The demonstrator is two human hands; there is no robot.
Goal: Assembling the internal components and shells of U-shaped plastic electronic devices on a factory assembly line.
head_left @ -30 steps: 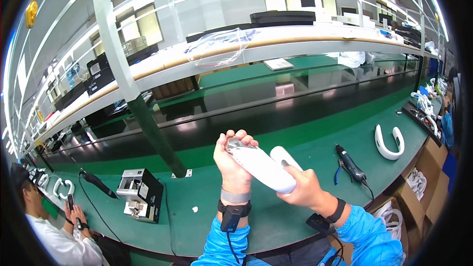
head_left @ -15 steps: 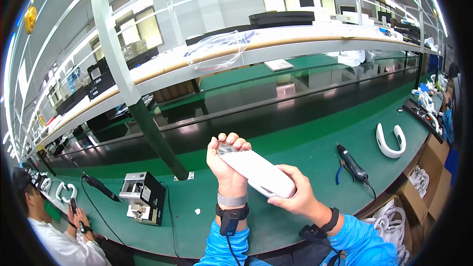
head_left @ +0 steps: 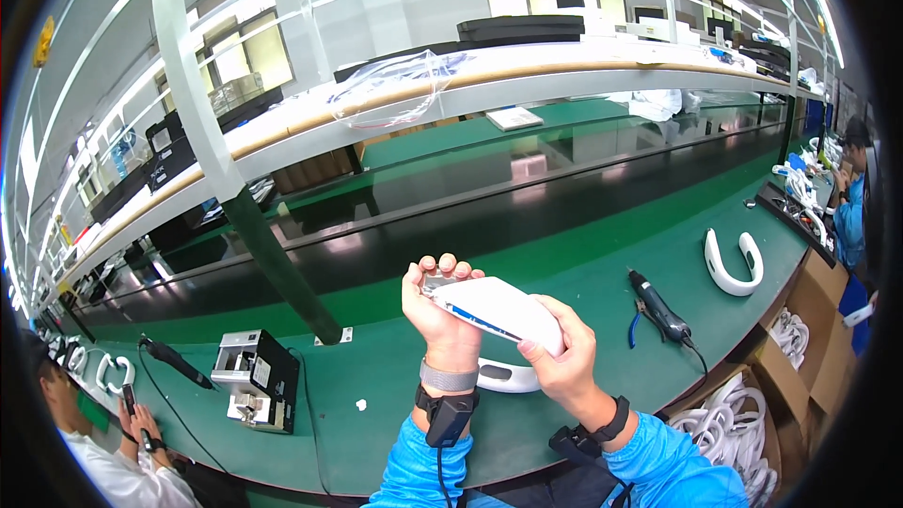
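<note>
In front of me both hands hold a white curved casing (head_left: 503, 306), tilted with its far end toward the left. A narrow blue strip shows along an open seam on its lower side. My left hand (head_left: 450, 320) has its fingers curled round the far end, where something silvery shows at the fingertips. My right hand (head_left: 569, 353) grips the near end, thumb underneath. Below the casing, between my wrists, a white rounded part (head_left: 508, 376) with a dark slot shows; whether it joins the casing, I cannot tell.
On the green bench lie an electric screwdriver (head_left: 663, 310), blue-handled pliers (head_left: 636, 322) and a white U-shaped neckband (head_left: 736, 268). A small metal-and-black machine (head_left: 259, 381) stands left. Cartons of white parts (head_left: 738, 428) sit at right. Co-workers sit on both sides.
The casing has turned in my hands, bringing the blue strip and the slotted white part below into sight. My right hand has shifted slightly. The whole view has swung a little to the right.
</note>
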